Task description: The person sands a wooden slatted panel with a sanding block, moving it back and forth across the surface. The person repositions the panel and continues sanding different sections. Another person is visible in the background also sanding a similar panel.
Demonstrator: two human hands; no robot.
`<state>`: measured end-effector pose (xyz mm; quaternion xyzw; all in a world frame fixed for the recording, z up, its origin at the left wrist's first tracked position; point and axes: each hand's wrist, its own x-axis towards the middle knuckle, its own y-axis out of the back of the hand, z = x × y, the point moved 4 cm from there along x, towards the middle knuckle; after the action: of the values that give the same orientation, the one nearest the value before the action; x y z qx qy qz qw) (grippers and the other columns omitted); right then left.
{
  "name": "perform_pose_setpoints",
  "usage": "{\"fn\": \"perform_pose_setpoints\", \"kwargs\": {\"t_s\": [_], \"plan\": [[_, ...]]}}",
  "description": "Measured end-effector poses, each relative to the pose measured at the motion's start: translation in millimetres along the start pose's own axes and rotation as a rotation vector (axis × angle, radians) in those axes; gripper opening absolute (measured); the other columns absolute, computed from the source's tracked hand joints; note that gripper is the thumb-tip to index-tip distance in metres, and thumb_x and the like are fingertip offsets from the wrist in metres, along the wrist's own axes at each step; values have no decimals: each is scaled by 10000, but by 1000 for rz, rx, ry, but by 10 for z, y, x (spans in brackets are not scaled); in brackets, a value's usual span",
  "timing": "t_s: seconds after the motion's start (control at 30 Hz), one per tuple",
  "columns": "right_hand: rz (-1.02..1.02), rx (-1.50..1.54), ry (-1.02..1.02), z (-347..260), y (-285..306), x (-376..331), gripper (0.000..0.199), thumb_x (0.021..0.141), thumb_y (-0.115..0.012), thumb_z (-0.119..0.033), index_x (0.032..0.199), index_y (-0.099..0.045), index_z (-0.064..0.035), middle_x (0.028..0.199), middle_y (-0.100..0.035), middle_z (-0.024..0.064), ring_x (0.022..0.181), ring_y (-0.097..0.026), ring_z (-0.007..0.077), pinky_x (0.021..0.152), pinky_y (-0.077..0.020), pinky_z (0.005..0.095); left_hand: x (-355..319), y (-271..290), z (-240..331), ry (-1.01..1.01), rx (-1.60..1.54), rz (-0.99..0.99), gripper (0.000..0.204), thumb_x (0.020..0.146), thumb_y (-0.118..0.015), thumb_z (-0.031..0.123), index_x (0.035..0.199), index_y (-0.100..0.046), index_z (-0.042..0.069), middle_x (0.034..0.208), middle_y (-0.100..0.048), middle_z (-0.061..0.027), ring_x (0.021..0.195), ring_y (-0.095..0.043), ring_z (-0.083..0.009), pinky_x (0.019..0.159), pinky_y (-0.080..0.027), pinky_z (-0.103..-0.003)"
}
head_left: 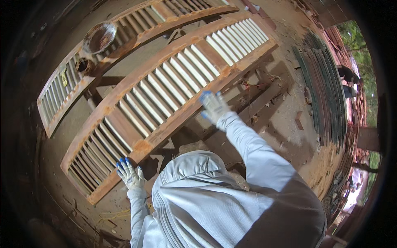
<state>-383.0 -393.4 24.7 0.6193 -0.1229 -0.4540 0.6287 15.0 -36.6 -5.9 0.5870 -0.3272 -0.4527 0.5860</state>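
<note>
In front of me lies a long wooden louvered shutter (136, 144), slanting from lower left to upper right, its slats set between brown rails with orange-brown patches. My left hand (130, 175), in a white glove with blue fingertips, rests at the shutter's near rail with its fingers spread. Farther right along that rail is my right hand (215, 108), gloved alike. Its fingers reach out over the rail's edge, the thumb apart from them and slightly blurred. I see nothing held in either hand; the right palm is turned away from view.
Behind lies a second louvered shutter (136, 25), carrying a round basin (99, 38) and a small rusty can (84, 66). Stacked dark boards (322, 89) are on the ground at the right. Timber pieces (264, 97) lie below the near shutter. Another person (348, 74) appears at far right.
</note>
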Motion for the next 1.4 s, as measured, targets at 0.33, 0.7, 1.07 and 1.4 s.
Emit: {"fn": "perform_pose_setpoints", "kwargs": {"t_s": [0.33, 0.7, 1.07, 1.4], "plan": [[146, 226, 90, -1838, 293, -168, 946, 993, -476, -654, 1629, -257, 11, 1714, -199, 229, 1600, -143, 388, 1292, -44, 570, -875, 162, -383, 279, -64, -91, 1004, 886, -736, 377, 1683, -168, 156, 1757, -109, -126, 1607, -92, -401, 1284, -88, -574], [177, 208, 751, -2373, 525, -24, 755, 1037, -475, -543, 1638, -311, -116, 1720, -258, 114, 1595, -206, 334, 1309, -84, 502, -1150, -86, -423, 535, -260, 34, 801, 930, -702, 333, 1613, -344, 117, 1693, -270, -170, 1548, -249, -418, 1257, -202, -541], [357, 281, 204, -94, 1553, 1670, 830, 993, -610, -458, 1624, -286, -27, 1701, -244, 199, 1586, -181, 371, 1302, -120, 434, -862, -19, 871, 688, -1006, -152, 471, 1041, -561, 415, 1278, -685, 27, 1276, -702, -194, 1194, -652, -364, 1050, -501, -421], [-201, 157, 445, 255, 1476, 3659, 658, 1035, -378, -634, 1408, -615, -147, 1444, -609, 160, 1392, -515, 382, 1189, -325, 513, 336, -1061, 2252, 861, -1671, -262, 567, 1035, -548, 582, 1295, -663, 91, 1139, -702, -67, 893, -658, -183, 764, -508, -341]]}}
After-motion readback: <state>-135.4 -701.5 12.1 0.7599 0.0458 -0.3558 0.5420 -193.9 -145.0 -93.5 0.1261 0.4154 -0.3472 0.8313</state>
